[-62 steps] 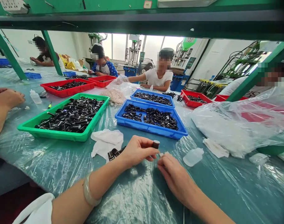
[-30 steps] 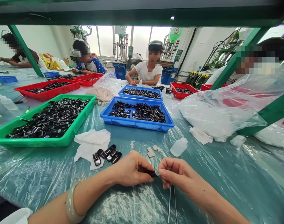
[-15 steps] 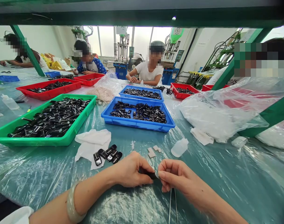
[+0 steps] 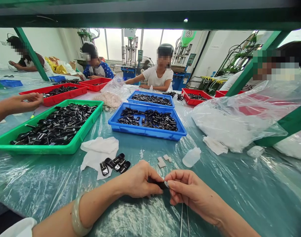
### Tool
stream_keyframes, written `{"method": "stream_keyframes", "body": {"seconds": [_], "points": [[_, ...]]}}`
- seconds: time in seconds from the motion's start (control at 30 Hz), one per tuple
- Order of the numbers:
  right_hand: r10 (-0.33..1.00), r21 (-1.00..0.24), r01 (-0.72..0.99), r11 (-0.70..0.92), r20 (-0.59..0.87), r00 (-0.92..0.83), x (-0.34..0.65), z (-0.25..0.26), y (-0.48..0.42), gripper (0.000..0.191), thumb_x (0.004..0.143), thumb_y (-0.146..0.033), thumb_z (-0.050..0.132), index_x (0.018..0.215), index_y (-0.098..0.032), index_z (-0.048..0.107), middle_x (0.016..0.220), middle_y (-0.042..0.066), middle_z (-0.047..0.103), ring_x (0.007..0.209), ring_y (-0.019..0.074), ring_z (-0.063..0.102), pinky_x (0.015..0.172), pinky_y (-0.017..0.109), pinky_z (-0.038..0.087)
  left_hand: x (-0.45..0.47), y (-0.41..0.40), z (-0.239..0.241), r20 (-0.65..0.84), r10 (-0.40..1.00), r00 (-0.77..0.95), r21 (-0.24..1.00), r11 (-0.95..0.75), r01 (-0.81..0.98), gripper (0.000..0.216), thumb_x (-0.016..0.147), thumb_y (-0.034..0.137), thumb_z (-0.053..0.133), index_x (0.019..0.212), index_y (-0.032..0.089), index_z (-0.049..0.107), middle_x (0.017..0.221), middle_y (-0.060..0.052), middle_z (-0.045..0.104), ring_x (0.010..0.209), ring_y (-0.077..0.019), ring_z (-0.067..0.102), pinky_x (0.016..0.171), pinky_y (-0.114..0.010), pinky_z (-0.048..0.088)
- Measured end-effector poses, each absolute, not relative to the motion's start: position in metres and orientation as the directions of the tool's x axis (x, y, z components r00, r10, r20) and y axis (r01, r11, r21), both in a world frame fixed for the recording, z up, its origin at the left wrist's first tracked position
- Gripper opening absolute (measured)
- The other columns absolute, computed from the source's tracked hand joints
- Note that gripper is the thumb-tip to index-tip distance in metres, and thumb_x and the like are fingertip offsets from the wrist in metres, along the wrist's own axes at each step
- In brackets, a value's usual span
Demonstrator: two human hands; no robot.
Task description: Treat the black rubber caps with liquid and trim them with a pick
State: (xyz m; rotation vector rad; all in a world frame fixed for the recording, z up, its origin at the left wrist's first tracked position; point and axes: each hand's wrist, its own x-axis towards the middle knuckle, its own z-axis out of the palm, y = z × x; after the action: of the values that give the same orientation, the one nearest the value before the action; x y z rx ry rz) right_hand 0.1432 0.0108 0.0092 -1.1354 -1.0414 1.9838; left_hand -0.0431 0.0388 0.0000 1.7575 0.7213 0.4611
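My left hand (image 4: pixel 141 180) pinches a small dark part (image 4: pixel 161 184), mostly hidden by the fingers. My right hand (image 4: pixel 183 187) meets its end, thumb and forefinger pressed together over a small pale bit (image 4: pixel 166 184) there. Two thin metal prongs, seemingly tweezers (image 4: pixel 182 220), run down from under that hand toward me. Beyond my left hand, several glossy black parts (image 4: pixel 115 163) lie partly on a crumpled white cloth (image 4: pixel 100 146). Small whitish blocks (image 4: pixel 161 163) and a translucent squeeze bottle (image 4: pixel 191 157) rest past my right hand.
A green tray (image 4: pixel 89 133) and blue trays (image 4: pixel 146 134) hold heaps of black parts. Red trays (image 4: pixel 51 101) stand farther back. At left a co-worker's hand (image 4: pixel 29 101) reaches in. Plastic bags (image 4: pixel 229 118) lie at right; a green beam (image 4: pixel 150 19) crosses overhead.
A co-worker's hand has come in at the left, near the green tray. The person across has stretched one arm sideways. My hands stay joined at the dark part with barely any movement.
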Motion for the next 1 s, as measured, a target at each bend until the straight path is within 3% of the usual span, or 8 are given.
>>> {"method": "stream_keyframes", "body": {"seconds": [0.37, 1.0], "points": [[0.794, -0.832, -0.150, -0.534, -0.431, -0.429, 0.1422, 0.0051, 0.0121, 0.025, 0.061, -0.030, 0.078, 0.069, -0.012, 0.062, 0.051, -0.005, 0.055, 0.042, 0.0027, 0.049, 0.054, 0.022, 0.046, -0.0433, 0.0391, -0.0006, -0.096, 0.653, 0.751, 0.963, -0.129, 0.235, 0.011, 0.070, 0.018, 0.057, 0.065, 0.013, 0.065, 0.048, 0.004, 0.047, 0.044, -0.0081, 0.049, 0.042, -0.016, 0.038], [0.837, -0.831, -0.235, -0.505, -0.405, -0.368, 0.1368, -0.0009, 0.0084, 0.024, 0.060, -0.029, 0.078, 0.065, -0.012, 0.062, 0.046, -0.003, 0.055, 0.041, 0.0041, 0.047, 0.054, 0.023, 0.045, -0.0421, 0.0398, -0.0018, -0.052, 0.668, 0.743, 0.959, -0.175, 0.225, 0.013, 0.071, 0.015, 0.054, 0.065, 0.012, 0.065, 0.047, 0.005, 0.045, 0.043, -0.0076, 0.049, 0.041, -0.015, 0.036]]}}
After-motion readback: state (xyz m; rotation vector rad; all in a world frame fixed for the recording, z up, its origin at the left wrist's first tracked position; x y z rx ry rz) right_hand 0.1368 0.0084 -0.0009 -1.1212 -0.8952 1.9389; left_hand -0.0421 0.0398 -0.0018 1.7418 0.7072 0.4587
